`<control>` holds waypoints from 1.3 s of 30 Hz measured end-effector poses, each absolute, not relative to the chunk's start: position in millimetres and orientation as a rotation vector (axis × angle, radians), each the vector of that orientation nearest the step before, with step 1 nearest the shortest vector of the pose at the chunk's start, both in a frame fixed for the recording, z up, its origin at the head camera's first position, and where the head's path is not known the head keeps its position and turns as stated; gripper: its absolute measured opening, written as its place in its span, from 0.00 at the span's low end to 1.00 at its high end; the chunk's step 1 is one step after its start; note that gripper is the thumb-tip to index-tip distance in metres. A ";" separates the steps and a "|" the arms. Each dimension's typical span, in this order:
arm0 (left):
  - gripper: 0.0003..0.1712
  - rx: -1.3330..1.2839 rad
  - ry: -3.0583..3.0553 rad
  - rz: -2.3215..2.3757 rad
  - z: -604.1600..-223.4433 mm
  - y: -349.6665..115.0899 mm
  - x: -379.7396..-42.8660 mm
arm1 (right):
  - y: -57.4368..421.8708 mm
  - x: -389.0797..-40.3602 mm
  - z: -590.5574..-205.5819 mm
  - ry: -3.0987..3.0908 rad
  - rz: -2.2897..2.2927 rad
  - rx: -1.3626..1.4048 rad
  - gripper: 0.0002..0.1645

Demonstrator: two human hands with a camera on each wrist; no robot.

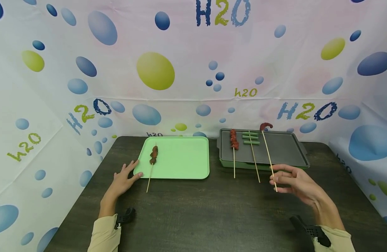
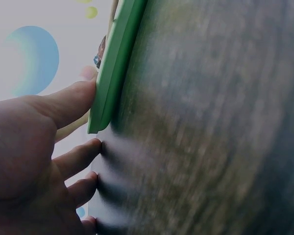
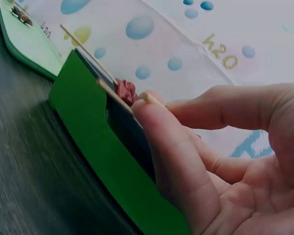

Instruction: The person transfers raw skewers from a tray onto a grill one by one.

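My right hand (image 1: 295, 182) pinches the lower stick of a wooden skewer (image 1: 269, 150) tipped with a curled dark-red piece. That skewer slants up over the right half of a grey-topped, green-sided grill (image 1: 284, 147). Beside it on the grill lie a skewer of red chunks (image 1: 233, 140) and a skewer with green pieces (image 1: 250, 138), sticks overhanging the front. With fingers spread, my left hand (image 1: 121, 182) touches the left corner of a light-green tray (image 1: 180, 161); in the left wrist view the thumb (image 2: 76, 100) lies against its edge. On the tray rests a brown meat skewer (image 1: 153, 155).
A dark wood-look table (image 1: 196, 210) carries the tray on the left and the grill on the right, with a narrow gap between them. Behind and at both sides hangs a white sheet (image 1: 187, 45) with blue and green dots.
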State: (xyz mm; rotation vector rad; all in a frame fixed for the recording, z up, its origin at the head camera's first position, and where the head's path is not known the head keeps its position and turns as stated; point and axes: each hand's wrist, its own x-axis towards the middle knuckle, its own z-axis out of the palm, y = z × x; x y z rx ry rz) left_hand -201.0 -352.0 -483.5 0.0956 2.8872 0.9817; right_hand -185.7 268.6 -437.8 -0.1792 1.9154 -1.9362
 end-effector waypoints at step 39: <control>0.43 0.071 2.878 0.987 -476.7 -350.7 -202.2 | 299.7 -192.1 -450.4 1.693 -1.897 -0.239 0.17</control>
